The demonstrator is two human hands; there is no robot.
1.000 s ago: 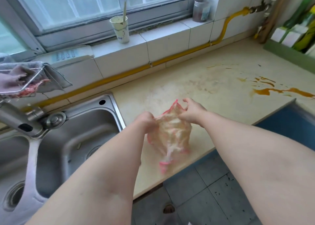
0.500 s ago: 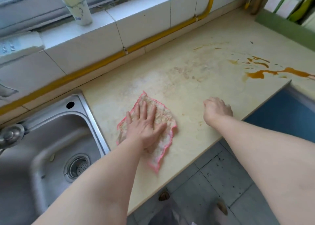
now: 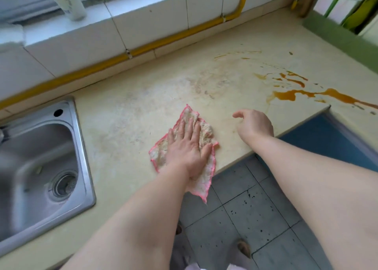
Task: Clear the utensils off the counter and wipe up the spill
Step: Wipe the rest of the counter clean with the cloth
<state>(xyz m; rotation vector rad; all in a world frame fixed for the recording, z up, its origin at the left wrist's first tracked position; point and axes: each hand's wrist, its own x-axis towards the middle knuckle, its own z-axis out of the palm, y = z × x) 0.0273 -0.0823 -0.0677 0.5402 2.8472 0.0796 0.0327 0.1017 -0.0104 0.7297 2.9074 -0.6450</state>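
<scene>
A beige cloth with a pink hem (image 3: 205, 129) lies on the cream counter (image 3: 133, 110), near its front edge. One corner of it hangs over that edge. My left hand (image 3: 187, 147) presses flat on the cloth with the fingers spread. My right hand (image 3: 254, 124) rests at the counter's edge just right of the cloth, loosely curled and holding nothing. An orange-brown spill (image 3: 286, 95) streaks the counter to the right, beyond my right hand and apart from the cloth. No utensils show on the counter.
A steel sink (image 3: 79, 147) is set into the counter at the left. A paper cup (image 3: 70, 3) stands on the tiled sill. A yellow pipe (image 3: 163, 38) runs along the back wall. A green crate (image 3: 337, 34) sits at the far right, and a blue surface (image 3: 327, 145) lies below the counter's edge.
Both hands held the cloth up, then my left hand laid it flat on the counter. It has since slid right toward the front edge, and my right hand let go.
</scene>
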